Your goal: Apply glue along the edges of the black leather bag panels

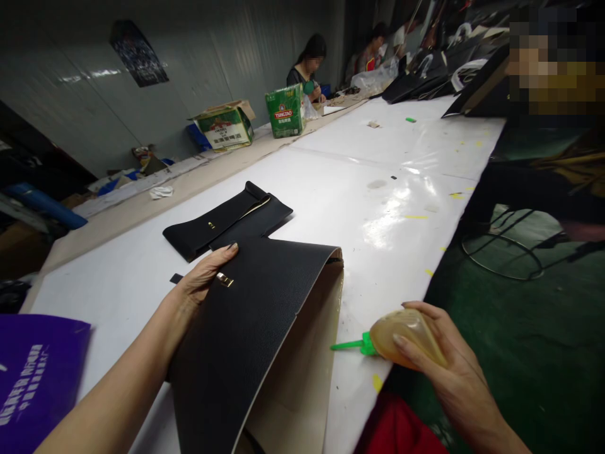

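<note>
A black leather piece with a gold clasp and a pale inner side is in my left hand, thumb on top near the clasp, the other fingers hidden beneath. The piece is folded over and gapes open toward the right. My right hand is wrapped round a squeeze bottle of amber liquid. Its green nozzle points left, its tip at or very near the pale edge of the piece; contact is unclear. Behind my left hand, a second black leather piece with a gold clasp lies on the white table.
Two green boxes, one upright and one with open flaps, stand along the far side. A purple item is at the left. Black material is piled far right. Several people sit around the table; a round stool ring shows at right.
</note>
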Demonstrator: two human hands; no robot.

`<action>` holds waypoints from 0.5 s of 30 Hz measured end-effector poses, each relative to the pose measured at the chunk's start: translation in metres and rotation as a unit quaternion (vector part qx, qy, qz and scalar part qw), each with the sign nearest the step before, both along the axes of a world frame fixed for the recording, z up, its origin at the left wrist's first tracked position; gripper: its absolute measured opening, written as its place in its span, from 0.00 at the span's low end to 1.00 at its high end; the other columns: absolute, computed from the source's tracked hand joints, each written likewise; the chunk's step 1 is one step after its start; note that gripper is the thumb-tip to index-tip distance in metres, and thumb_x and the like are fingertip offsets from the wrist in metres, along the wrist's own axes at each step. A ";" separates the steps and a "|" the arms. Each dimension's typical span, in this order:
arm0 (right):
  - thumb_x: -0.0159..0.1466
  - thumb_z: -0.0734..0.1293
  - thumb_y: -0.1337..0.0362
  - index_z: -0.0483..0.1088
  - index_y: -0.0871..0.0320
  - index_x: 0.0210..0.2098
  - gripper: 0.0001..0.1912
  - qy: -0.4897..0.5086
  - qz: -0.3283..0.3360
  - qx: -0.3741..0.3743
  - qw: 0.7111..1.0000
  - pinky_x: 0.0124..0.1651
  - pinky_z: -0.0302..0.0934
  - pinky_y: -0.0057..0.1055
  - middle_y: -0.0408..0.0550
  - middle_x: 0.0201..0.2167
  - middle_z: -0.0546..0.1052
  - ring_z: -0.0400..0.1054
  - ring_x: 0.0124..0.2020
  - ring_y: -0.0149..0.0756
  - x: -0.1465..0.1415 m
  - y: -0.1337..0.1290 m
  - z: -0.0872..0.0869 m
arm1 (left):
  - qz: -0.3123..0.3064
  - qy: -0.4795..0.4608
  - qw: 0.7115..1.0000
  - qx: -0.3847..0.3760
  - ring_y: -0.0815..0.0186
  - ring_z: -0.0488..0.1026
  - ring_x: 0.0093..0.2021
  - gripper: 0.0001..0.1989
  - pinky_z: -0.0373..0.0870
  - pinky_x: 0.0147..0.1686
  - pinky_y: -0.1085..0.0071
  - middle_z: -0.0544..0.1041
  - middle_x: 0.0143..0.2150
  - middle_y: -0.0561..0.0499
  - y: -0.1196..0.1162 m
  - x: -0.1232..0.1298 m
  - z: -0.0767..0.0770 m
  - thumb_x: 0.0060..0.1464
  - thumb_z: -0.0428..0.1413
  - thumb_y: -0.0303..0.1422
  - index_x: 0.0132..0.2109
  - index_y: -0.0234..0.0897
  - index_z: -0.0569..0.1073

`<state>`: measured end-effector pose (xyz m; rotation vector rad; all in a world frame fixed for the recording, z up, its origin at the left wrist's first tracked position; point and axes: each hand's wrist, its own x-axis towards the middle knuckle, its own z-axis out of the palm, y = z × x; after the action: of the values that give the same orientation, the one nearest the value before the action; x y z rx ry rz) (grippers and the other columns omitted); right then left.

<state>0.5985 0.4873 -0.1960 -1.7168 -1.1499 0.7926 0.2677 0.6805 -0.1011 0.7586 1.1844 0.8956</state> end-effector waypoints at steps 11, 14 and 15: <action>0.58 0.68 0.46 0.62 0.48 0.51 0.25 0.019 0.016 -0.019 1.000 0.42 0.65 0.26 0.43 0.47 0.72 0.70 0.43 0.41 -0.012 -0.016 0.002 | -0.002 -0.041 0.999 -0.002 0.57 0.80 0.27 0.12 0.80 0.33 0.67 0.83 0.29 0.42 -0.005 -0.004 0.000 0.56 0.56 0.25 0.46 0.29 0.77; 0.59 0.67 0.46 0.62 0.48 0.51 0.25 0.050 0.064 -0.043 0.996 0.42 0.65 0.26 0.43 0.45 0.73 0.70 0.43 0.41 -0.016 -0.021 0.003 | 0.007 -0.043 0.999 -0.005 0.58 0.80 0.25 0.12 0.80 0.33 0.67 0.82 0.27 0.43 -0.007 -0.006 0.000 0.55 0.56 0.25 0.47 0.29 0.77; 0.59 0.67 0.46 0.62 0.48 0.51 0.25 0.055 0.074 -0.046 0.995 0.43 0.65 0.27 0.44 0.45 0.73 0.70 0.44 0.41 -0.016 -0.022 0.003 | 0.010 -0.044 0.999 -0.006 0.58 0.80 0.25 0.12 0.80 0.33 0.67 0.82 0.27 0.43 -0.007 -0.006 -0.001 0.55 0.56 0.25 0.47 0.30 0.77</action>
<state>0.5821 0.4648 -0.1927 -1.6550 -1.1904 1.0333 0.2615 0.6731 -0.1016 0.6924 1.1198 0.9280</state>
